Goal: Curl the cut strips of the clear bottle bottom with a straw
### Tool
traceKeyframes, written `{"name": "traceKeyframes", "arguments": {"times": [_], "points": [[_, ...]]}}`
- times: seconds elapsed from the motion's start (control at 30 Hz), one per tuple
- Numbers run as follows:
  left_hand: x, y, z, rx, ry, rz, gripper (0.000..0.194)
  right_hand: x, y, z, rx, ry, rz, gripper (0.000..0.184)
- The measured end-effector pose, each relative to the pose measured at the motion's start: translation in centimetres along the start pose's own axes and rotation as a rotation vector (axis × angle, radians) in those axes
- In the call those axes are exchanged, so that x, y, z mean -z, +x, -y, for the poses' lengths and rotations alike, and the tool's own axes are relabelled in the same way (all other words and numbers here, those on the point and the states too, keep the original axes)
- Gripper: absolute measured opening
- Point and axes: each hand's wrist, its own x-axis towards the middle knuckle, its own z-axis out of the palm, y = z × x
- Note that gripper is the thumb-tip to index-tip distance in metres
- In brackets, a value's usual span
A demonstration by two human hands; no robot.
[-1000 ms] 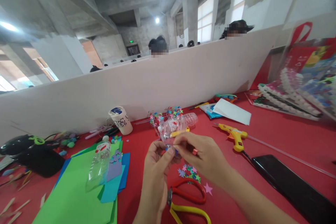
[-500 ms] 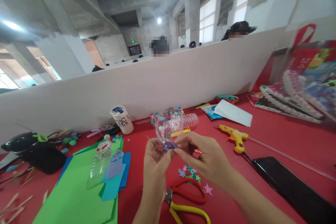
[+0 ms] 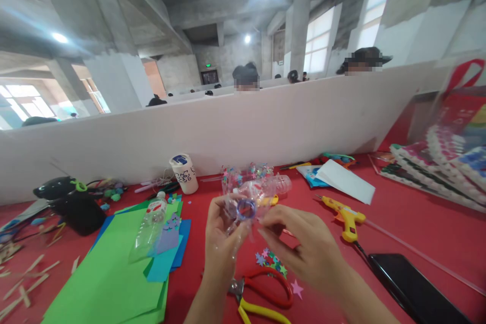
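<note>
Left hand (image 3: 222,230) pinches a clear plastic piece with a blue-purple ring (image 3: 240,210), thumb in front, fingers behind; piece is up off the red table (image 3: 402,212), ring facing camera. Right hand (image 3: 309,243) at its right edge, thumb and index close together, can't tell if they grip the clear film. Clear bottle (image 3: 261,187) lies just behind, star pieces (image 3: 271,261) below, red-and-yellow-handled cutters (image 3: 237,287) nearer, glue gun (image 3: 347,217) off right
</note>
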Motion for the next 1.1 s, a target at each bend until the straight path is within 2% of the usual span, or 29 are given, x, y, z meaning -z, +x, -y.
{"name": "traceKeyframes", "arguments": {"times": [0.13, 0.27, 0.47, 0.7, 0.87, 1.1], "points": [[-0.9, 0.1, -0.1, 0.146, -0.141, -0.003, 0.026, 0.4, 0.2, 0.3, -0.056, -0.020, -0.046, 0.013], [-1.0, -0.3, -0.1, 0.293, -0.231, -0.041, 0.024, 0.3, 0.5, -0.1, -0.158, -0.043, -0.113, 0.010], [-0.7, -0.7, -0.1, 0.416, -0.265, -0.016, 0.021, -0.2, 0.6, -0.4, -0.321, -0.014, -0.074, 0.010], [-0.6, -0.5, 0.1, 0.440, -0.198, -0.005, 0.021, -0.2, 1.0, -0.4, -0.496, 0.070, -0.039, 0.014], [-0.7, -0.4, 0.4, 0.411, -0.147, -0.028, 0.026, -0.2, 0.9, -0.8, -0.623, 0.231, -0.018, 0.019], [-0.6, -0.3, 0.2, 0.463, -0.156, -0.052, 0.028, -0.3, 1.1, -0.9, -0.624, 0.361, -0.037, 0.016]]}}
